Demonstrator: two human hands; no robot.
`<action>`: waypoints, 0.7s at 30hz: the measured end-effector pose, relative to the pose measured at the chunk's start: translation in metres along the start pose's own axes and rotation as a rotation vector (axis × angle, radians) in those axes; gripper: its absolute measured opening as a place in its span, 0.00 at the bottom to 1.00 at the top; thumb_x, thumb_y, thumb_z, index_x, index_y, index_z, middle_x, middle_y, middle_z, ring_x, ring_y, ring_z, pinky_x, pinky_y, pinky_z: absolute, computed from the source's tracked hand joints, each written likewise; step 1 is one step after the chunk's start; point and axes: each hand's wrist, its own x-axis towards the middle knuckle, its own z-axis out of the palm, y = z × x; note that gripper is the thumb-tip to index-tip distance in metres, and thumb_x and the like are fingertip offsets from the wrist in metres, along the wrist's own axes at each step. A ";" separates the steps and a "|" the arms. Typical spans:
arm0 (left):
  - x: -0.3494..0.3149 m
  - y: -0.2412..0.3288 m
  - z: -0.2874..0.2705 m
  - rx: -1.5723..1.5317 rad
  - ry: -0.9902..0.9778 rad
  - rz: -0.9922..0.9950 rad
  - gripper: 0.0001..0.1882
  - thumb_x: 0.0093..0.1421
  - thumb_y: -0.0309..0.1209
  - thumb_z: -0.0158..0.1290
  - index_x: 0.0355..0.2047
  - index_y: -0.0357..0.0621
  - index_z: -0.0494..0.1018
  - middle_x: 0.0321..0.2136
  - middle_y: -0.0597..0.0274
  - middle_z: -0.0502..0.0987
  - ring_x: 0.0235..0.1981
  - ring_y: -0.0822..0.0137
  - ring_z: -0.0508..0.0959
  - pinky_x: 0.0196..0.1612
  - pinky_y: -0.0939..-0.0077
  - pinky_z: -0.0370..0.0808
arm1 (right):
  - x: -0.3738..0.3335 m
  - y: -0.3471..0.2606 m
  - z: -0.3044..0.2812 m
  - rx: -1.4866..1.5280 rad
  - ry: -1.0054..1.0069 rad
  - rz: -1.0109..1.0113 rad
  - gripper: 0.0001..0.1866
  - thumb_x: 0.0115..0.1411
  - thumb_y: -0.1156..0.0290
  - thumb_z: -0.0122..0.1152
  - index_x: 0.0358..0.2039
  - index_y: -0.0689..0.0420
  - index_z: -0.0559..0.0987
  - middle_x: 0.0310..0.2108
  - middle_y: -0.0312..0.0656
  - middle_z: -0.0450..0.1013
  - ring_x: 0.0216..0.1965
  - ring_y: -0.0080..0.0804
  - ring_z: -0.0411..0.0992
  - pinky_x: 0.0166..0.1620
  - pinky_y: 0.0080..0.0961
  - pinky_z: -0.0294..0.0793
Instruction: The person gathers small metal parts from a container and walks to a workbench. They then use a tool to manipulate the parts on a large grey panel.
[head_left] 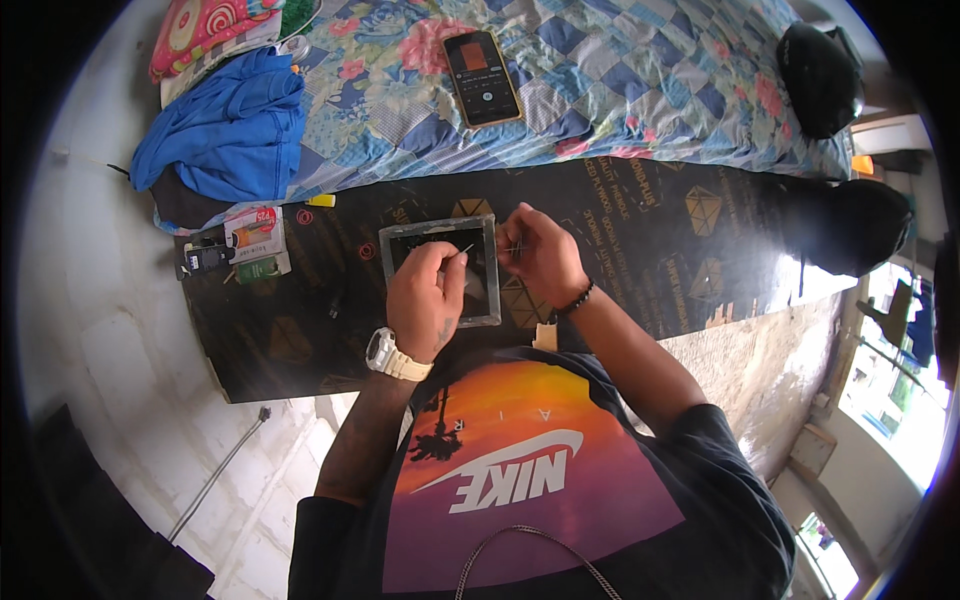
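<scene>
My left hand (428,292) is over a grey-rimmed rectangular frame (491,265) with a dark, glossy inside. Its thumb and forefinger are pinched together on a thin, pale sliver (467,248), too small to name. Just past the frame's right side is my right hand (545,257), fingers bent inward and closed. Fine thin lines show at its fingertips, but what they hold cannot be made out. The frame lies flat on a black printed plywood board (640,250), partly hidden by my left hand.
Small packets (257,240) and a dark little box (207,258) lie on the board's left end, near a yellow object (321,201). Beyond the board, a phone (483,80) rests on a patchwork-patterned mattress (620,80). Blue cloth (230,130) is heaped at its left; a black helmet-like object (820,80) sits right.
</scene>
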 end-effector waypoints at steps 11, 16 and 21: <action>0.002 0.020 -0.005 -0.200 0.101 0.124 0.12 0.62 0.29 0.62 0.44 0.38 0.77 0.29 0.57 0.77 0.23 0.64 0.74 0.27 0.73 0.73 | 0.063 -0.063 0.024 0.055 -0.056 0.033 0.14 0.72 0.60 0.52 0.38 0.57 0.79 0.24 0.32 0.69 0.23 0.19 0.64 0.25 0.19 0.63; -0.011 -0.016 -0.020 -0.091 -0.042 0.135 0.07 0.63 0.27 0.59 0.40 0.37 0.78 0.27 0.58 0.77 0.23 0.68 0.74 0.28 0.75 0.72 | 0.160 -0.167 0.026 -0.941 0.365 -0.593 0.18 0.65 0.58 0.61 0.40 0.61 0.85 0.24 0.32 0.70 0.24 0.22 0.66 0.29 0.21 0.66; -0.026 -0.036 -0.036 0.001 -0.025 0.116 0.05 0.62 0.25 0.59 0.38 0.38 0.79 0.25 0.57 0.76 0.22 0.64 0.74 0.27 0.72 0.71 | 0.218 -0.186 0.003 -1.110 0.233 -0.477 0.21 0.61 0.54 0.67 0.38 0.64 0.85 0.29 0.35 0.76 0.28 0.24 0.71 0.32 0.25 0.70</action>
